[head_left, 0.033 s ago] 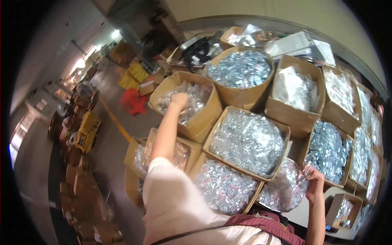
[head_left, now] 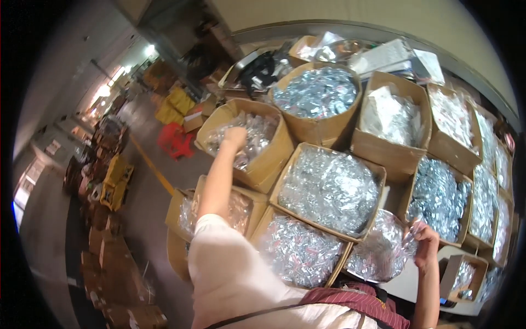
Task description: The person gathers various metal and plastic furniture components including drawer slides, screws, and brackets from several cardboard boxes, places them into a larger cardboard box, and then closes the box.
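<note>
Clear packet (head_left: 411, 234): being pinched in right hand (head_left: 427, 241), fingers nearly closed; just now shifting slightly outward at round pan's (head_left: 362, 278) edge, apparently separating from pile (head_left: 378, 253); with left hand (head_left: 235, 137), reaching into open carton (head_left: 263, 170), no telling its hold

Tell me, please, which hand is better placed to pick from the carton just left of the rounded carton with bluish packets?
Left, probably: the left hand reaches into that carton, at its clear packets. The right hand is well away to the right, holding clear plastic.
</note>
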Demonstrator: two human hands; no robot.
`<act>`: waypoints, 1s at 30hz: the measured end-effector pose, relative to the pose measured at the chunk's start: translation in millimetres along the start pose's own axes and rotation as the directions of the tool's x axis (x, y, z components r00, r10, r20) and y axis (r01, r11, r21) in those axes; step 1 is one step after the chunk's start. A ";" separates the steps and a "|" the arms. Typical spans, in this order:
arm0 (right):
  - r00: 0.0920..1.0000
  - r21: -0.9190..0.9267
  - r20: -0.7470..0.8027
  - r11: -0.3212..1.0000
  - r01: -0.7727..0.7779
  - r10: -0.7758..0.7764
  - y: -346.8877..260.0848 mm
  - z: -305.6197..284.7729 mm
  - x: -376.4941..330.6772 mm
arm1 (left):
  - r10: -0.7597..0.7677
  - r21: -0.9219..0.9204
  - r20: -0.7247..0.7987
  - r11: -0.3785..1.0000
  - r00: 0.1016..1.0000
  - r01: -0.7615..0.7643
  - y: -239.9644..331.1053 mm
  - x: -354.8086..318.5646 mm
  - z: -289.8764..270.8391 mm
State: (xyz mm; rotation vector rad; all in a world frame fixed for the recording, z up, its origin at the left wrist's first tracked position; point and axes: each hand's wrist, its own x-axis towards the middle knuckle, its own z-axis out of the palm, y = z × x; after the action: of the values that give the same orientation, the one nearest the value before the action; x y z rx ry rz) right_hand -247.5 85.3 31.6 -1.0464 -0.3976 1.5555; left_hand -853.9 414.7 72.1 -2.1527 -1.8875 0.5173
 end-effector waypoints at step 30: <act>0.793 -0.788 -0.160 0.560 0.256 -0.588 -171.9 -294.0 -248.6 | 0.844 -0.716 -0.180 -0.465 0.505 0.522 583.2 -307.0 -323.4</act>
State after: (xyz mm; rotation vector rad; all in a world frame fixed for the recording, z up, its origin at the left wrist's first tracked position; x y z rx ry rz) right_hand 74.4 -178.6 97.9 -1.7059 -0.9654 0.6444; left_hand -226.0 46.7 168.4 -4.6189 -2.1336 -1.4633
